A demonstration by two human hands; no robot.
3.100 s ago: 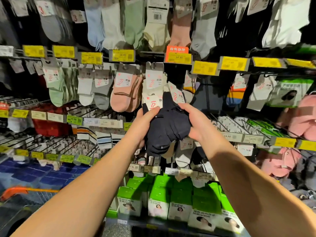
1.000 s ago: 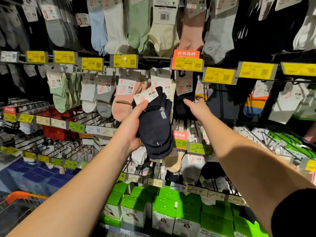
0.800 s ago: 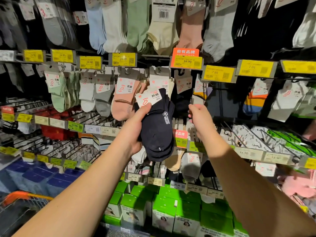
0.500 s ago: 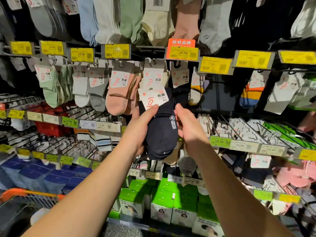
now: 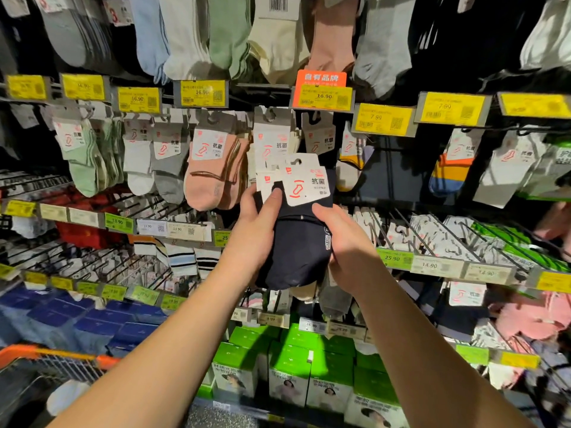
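Sock racks w/ pink socks (image 5: 213, 177) behind; both hands, left (image 5: 256, 230) & right (image 5: 346, 242), grip navy socks (image 5: 299, 242).

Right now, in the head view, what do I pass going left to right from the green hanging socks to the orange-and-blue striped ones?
green socks → white socks → grey socks → pink socks → left hand → navy socks, gripped from both sides → right hand → orange-and-blue striped socks

The navy socks (image 5: 299, 251) looked like matt, finely knitted cloth, and their header cards (image 5: 306, 184) like smooth white paper. At 3 o'clock the display hooks (image 5: 411, 230) were thin, shiny metal. At 6 o'clock the green boxes (image 5: 290, 359) were slick cardboard.
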